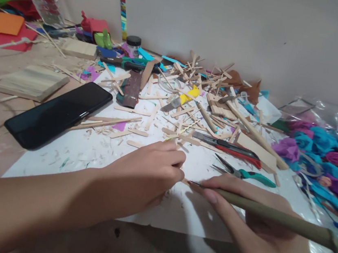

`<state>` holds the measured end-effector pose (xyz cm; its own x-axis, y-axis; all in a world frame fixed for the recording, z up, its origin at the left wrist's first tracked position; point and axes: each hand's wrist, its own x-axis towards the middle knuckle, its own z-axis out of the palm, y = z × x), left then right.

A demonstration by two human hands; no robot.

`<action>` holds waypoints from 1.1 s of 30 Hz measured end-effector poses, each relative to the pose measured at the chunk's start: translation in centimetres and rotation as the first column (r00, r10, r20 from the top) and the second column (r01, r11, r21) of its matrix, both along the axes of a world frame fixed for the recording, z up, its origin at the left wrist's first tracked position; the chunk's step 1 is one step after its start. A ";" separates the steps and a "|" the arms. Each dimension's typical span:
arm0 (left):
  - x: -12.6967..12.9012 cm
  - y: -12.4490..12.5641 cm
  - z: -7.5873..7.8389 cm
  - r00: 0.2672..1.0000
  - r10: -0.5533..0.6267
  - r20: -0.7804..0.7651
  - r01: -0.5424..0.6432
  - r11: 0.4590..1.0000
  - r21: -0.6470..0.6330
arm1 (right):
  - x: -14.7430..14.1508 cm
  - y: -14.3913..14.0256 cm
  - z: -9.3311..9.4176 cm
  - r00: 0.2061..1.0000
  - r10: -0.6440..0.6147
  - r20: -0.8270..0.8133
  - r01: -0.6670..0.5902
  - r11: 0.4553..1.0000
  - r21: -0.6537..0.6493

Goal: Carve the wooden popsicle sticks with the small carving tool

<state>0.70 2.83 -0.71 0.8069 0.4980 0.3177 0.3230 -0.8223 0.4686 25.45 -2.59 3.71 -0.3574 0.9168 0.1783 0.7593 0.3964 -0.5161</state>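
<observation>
My right hand [255,223] is closed around a carving tool with a long greenish wooden handle [281,217]. Its thin dark tip points left, touching or very near a small wooden stick [186,182]. Closed fingers of my left hand [154,168] grip that stick, most of which they hide. Just beyond my right hand lie pliers [252,176] with teal handles and a red and black utility knife [231,147]. Wooden craft sticks [183,136] lie beyond my left hand, among shavings on the white sheet [96,163].
A black phone [59,113] lies at the left near a wood block [32,82]. Behind are a yellow-handled blade [181,99], a hammer-like tool [254,131] and a heap of sticks [206,71]. Crepe-paper flowers [318,140] crowd the right side. A wall [245,29] rises behind.
</observation>
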 end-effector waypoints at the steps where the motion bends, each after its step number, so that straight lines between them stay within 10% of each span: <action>1: 0.1 0.0 0.0 1.000 0.009 -0.006 -0.009 1.000 0.015 | 0.0 0.0 0.0 1.000 0.008 -0.007 -0.008 1.000 -0.008; 24: 0.4 0.1 0.8 0.992 0.030 -0.126 -0.019 0.996 0.089 | -1.3 1.2 0.9 0.969 0.207 0.133 -0.210 0.978 0.008; 33: 0.8 0.1 0.0 0.997 0.050 -0.062 -0.045 0.996 0.077 | 1.3 -1.7 -2.2 0.884 0.350 0.310 -0.425 0.877 0.222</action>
